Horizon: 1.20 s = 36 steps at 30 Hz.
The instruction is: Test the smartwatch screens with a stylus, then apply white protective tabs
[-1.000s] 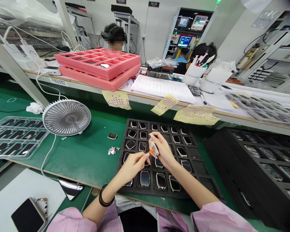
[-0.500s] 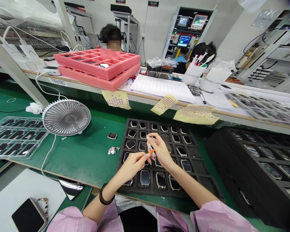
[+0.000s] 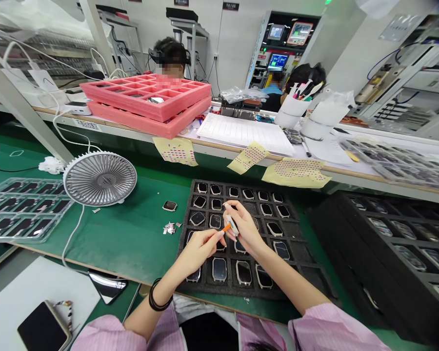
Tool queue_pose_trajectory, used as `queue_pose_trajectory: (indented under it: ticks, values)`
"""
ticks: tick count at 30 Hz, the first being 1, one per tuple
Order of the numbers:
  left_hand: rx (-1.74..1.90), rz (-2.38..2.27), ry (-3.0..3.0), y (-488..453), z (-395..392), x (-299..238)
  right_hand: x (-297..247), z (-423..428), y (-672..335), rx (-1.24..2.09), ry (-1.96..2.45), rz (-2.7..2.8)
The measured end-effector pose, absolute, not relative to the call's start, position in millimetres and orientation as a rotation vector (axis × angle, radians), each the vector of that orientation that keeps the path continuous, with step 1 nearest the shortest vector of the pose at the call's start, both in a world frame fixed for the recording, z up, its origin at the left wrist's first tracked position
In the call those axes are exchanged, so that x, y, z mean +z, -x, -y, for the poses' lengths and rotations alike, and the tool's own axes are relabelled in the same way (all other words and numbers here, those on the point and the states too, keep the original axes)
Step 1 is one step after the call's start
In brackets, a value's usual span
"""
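Note:
My right hand (image 3: 246, 229) pinches a small white part (image 3: 233, 225) with an orange tab (image 3: 226, 227) at its end. The tab points toward my left hand (image 3: 199, 252), whose fingertips are right beside it. Whether they touch it, I cannot tell. Both hands hover over a black foam tray (image 3: 296, 253) holding rows of dark, rounded-square watch-like devices (image 3: 219, 269). Some devices lie hidden under my hands and wrists.
A silver desk fan (image 3: 100, 178) and a transparent tray of dark pieces (image 3: 25, 203) stand left on the green mat (image 3: 131, 239). A black slotted rack (image 3: 398, 248) lies right. Pink foam trays (image 3: 146, 100), yellow sticker sheets (image 3: 296, 173) and a person across the bench (image 3: 170, 61) lie beyond.
The white part has turned in my right hand, and its orange tab now points left toward my left hand. My left hand has shifted slightly, and the whole view has moved a little.

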<state>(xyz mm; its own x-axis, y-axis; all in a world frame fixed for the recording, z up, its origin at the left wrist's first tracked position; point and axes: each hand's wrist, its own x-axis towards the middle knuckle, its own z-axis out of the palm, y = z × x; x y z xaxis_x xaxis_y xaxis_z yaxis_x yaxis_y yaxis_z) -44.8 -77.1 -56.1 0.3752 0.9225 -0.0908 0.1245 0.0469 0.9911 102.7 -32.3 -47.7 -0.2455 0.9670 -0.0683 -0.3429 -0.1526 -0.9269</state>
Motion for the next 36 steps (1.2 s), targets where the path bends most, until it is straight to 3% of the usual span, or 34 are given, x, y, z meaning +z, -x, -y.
queue_pose_trajectory:
  ticks: [6,16,22,28,32,34,36]
  values:
    - [0.804,-0.999,-1.376,47,76,-53,-49,33,-103,1.558,0.879,1.068]
    - [0.886,-0.903,-1.279,41,72,-53,-47,41,-88,1.801,0.77,0.856]
    - [1.013,-1.08,-1.432,43,70,-56,-58,44,-86,1.735,0.997,0.896]
    - [1.054,-1.156,-1.453,45,70,-69,-63,48,-93,1.683,0.928,1.115]
    - [1.04,-1.214,-1.456,67,70,-75,-71,24,-119,1.382,1.062,1.439]
    - [1.043,-1.383,-1.499,87,70,-78,-79,1,-142,0.885,1.27,1.701]
    - [0.946,-1.615,-1.593,108,70,-83,-87,-24,-167,0.696,1.364,1.737]
